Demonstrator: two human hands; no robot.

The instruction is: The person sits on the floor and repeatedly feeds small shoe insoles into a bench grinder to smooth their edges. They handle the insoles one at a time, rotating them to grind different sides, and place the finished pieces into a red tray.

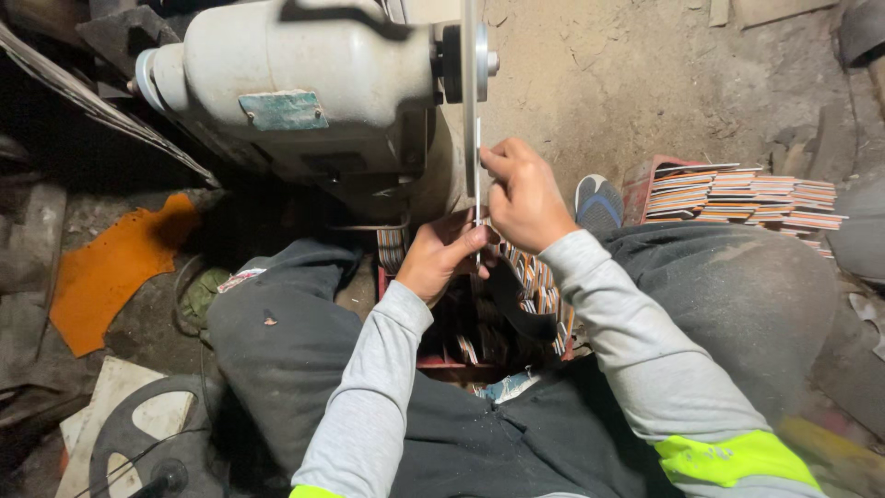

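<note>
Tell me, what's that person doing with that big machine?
A person sits on the ground with both hands at a grey motor machine. The right hand and left hand pinch a thin, flat piece and hold its edge against the machine's spinning disc. A red crate of striped pieces sits between the knees, and more striped pieces are stacked to the right.
</note>
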